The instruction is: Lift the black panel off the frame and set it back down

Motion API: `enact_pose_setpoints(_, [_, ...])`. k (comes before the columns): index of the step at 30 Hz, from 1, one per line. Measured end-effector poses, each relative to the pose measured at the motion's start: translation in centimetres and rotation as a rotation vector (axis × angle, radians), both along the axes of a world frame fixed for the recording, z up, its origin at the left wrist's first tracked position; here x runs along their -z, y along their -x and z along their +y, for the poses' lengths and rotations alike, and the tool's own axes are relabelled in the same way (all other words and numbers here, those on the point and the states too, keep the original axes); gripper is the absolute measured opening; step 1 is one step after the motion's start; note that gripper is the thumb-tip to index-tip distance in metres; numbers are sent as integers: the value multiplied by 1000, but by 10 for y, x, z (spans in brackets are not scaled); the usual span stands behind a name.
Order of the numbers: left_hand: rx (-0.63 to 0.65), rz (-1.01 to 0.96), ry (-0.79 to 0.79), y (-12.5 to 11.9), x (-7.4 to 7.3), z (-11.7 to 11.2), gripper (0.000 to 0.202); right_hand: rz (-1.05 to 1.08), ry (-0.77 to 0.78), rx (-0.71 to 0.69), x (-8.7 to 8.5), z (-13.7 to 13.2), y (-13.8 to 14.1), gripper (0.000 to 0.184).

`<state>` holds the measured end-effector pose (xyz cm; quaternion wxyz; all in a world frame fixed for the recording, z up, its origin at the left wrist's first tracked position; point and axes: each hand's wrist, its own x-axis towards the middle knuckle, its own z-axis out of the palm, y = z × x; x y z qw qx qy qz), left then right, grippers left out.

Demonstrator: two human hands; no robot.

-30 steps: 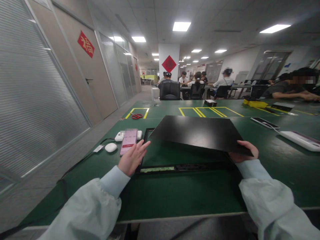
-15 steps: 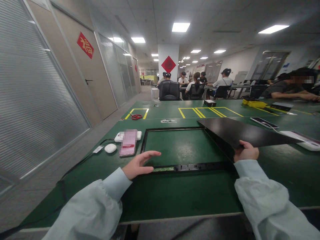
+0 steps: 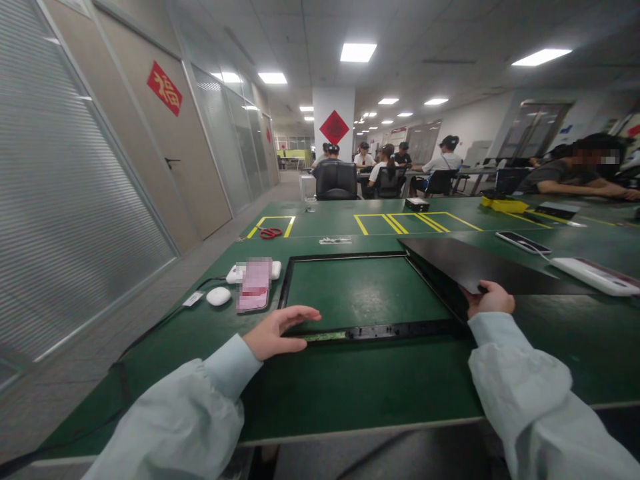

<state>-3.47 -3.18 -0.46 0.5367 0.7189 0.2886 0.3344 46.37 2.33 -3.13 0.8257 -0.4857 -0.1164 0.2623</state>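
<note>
A thin black rectangular frame (image 3: 350, 256) lies on the green table, and a strip of green circuit board (image 3: 327, 337) shows along its near bar. My left hand (image 3: 280, 331) is at the frame's near left corner, thumb and fingers apart, holding nothing; whether it touches the bar I cannot tell. My right hand (image 3: 493, 300) grips a flat dark panel (image 3: 465, 263) by its near edge, at the frame's right side. The panel slants up off the table, its far left corner by the frame's far right corner. The fingers under the panel are hidden.
Left of the frame lie a pink phone (image 3: 255, 287), a white power strip (image 3: 233, 274) and a white mouse-like object (image 3: 219, 297). Red scissors (image 3: 271, 233) rest farther back. Right of the panel are another phone (image 3: 523, 243) and a white device (image 3: 593, 275). Several people sit beyond.
The dark panel's outer right end has dropped slightly in my right hand. My left hand has barely moved at the frame's corner. The whole view has shifted a little.
</note>
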Motion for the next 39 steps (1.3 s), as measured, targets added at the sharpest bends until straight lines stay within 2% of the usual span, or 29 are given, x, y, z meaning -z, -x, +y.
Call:
enact_pose_setpoints(1, [5, 5, 4, 1, 1, 1, 52, 63, 2, 74, -1, 1, 3, 32])
enact_pose_setpoints(3, [20, 21, 11, 1, 4, 2, 53, 126, -5, 136, -2, 4, 7, 31])
enact_pose_setpoints(9, [34, 79, -14, 1, 6, 2, 56, 138, -13, 53, 3, 11, 6, 28])
enact_pose_setpoints(16, [18, 82, -31, 0, 4, 1, 52, 137, -57, 183, 2, 8, 7, 38])
enact_pose_setpoints(20, [20, 73, -31, -1, 2, 0, 50, 94, -81, 138, 2, 7, 8, 48])
enact_pose_setpoints(29, [30, 85, -45, -1, 2, 0, 49, 121, 13, 21, 4, 11, 9, 53])
enact_pose_setpoints(39, [53, 121, -83, -1, 5, 2, 54, 125, -3, 18, -4, 6, 16, 51])
